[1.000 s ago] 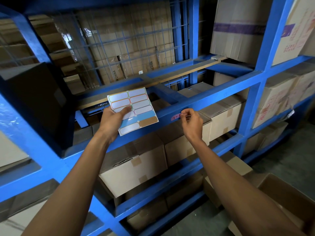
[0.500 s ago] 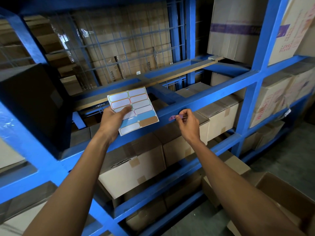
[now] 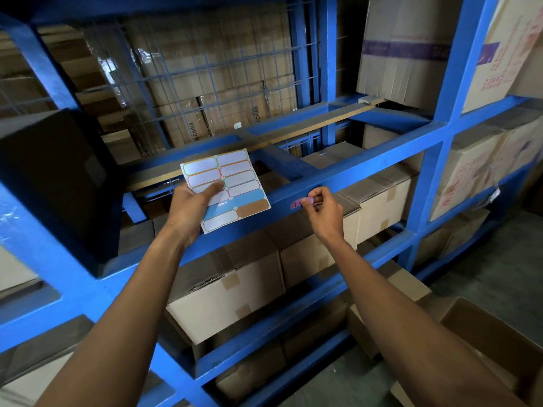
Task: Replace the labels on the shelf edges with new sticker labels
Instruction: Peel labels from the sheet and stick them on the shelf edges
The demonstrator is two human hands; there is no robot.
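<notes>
A sheet of sticker labels (image 3: 235, 177) with coloured borders is held up in front of the blue shelf beam (image 3: 367, 168) by my left hand (image 3: 188, 210), thumb across the sheet. A small pink label (image 3: 295, 204) sits on the beam's front face. My right hand (image 3: 323, 210) pinches the pink label's right end between thumb and fingertips. Part of the label is hidden by the fingers.
Cardboard boxes (image 3: 229, 292) fill the shelf below the beam and the shelves to the right. A black box (image 3: 53, 177) stands at the left. Wire mesh (image 3: 205, 71) backs the upper bay. An open carton (image 3: 493, 342) sits on the floor at lower right.
My right hand stays at the pink label on the beam, its fingers shifting slightly on the label's end. The sheet in my left hand has hardly moved.
</notes>
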